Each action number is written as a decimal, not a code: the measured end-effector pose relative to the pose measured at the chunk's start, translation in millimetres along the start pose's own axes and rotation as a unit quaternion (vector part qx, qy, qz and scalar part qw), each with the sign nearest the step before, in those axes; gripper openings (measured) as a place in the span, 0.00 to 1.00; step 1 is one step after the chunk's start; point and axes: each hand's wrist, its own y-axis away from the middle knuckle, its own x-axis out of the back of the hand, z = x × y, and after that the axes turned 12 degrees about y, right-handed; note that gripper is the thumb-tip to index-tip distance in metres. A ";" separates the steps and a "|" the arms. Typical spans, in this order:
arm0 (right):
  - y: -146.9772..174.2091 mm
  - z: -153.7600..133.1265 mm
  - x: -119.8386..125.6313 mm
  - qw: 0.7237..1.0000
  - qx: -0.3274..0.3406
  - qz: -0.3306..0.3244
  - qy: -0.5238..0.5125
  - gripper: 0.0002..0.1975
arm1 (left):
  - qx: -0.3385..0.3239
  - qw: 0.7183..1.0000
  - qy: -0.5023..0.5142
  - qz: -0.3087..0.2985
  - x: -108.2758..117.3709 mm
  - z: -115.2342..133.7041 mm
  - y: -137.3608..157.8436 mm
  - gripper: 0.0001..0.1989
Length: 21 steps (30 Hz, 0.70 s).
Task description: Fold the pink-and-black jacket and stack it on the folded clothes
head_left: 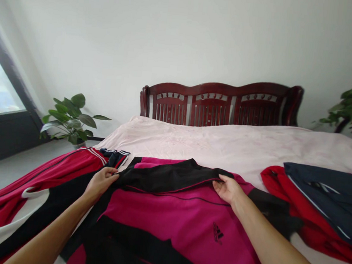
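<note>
A magenta and black sports top (186, 216) lies spread in front of me, with a small black logo near its right side. One black sleeve with thin magenta piping is stretched across its upper part. My left hand (102, 181) pinches the sleeve's left end between thumb and fingers. At the other end, my right hand (228, 189) grips the black cloth's edge, thumb on top and fingers curled beneath. Another black sleeve crosses the lower part of the top. Whether the front has a zip I cannot tell.
Red, white and navy sportswear (40, 181) lies along the left. Right of the top are a red garment (304, 219) and a navy garment (334, 201) with white piping. Pale pink sheet (209, 141) covers the surface, a dark wooden backrest (211, 106) behind. Potted plants (71, 115) flank it.
</note>
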 end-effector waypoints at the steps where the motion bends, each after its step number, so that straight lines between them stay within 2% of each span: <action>1: 0.5 0.0 -0.1 1.000 0.001 0.000 -0.001 0.07 | -0.007 0.999 0.033 0.001 1.2 5.9 -1.7 0.28; 4: 1.5 0.4 -1.3 1.000 -0.001 0.001 -0.001 0.08 | 0.009 0.993 0.114 -0.023 1.1 18.4 -1.8 0.35; 6: 1.9 0.9 -2.4 1.000 -0.007 0.003 0.002 0.08 | 0.031 0.991 0.112 -0.065 -3.1 18.5 1.8 0.37; 8: 1.9 1.1 -2.7 1.000 -0.012 0.006 0.005 0.07 | 0.021 0.991 0.096 -0.093 -7.9 12.4 5.1 0.37; 11: 1.3 0.9 -0.8 1.000 -0.007 0.021 0.004 0.08 | -0.024 0.994 0.087 -0.065 -8.4 -2.7 4.7 0.33; 12: 1.0 0.7 0.4 1.000 -0.005 0.027 0.004 0.08 | -0.041 0.996 0.060 -0.054 -6.2 -8.2 3.1 0.31; 14: 0.5 0.0 3.0 0.999 -0.004 0.038 0.005 0.10 | -0.056 0.994 -0.066 -0.064 0.7 -18.5 -1.3 0.26; 17: 1.6 -1.9 5.7 0.999 -0.011 0.045 0.012 0.12 | -0.028 0.963 -0.249 -0.103 11.7 -29.6 -8.3 0.22; 19: 4.0 -3.9 6.4 0.999 -0.013 0.043 0.017 0.11 | -0.014 0.957 -0.270 -0.106 16.6 -32.4 -13.2 0.21; 21: 7.2 -6.3 6.5 0.999 -0.014 0.033 0.023 0.08 | -0.021 0.966 -0.241 -0.095 18.9 -32.1 -18.1 0.19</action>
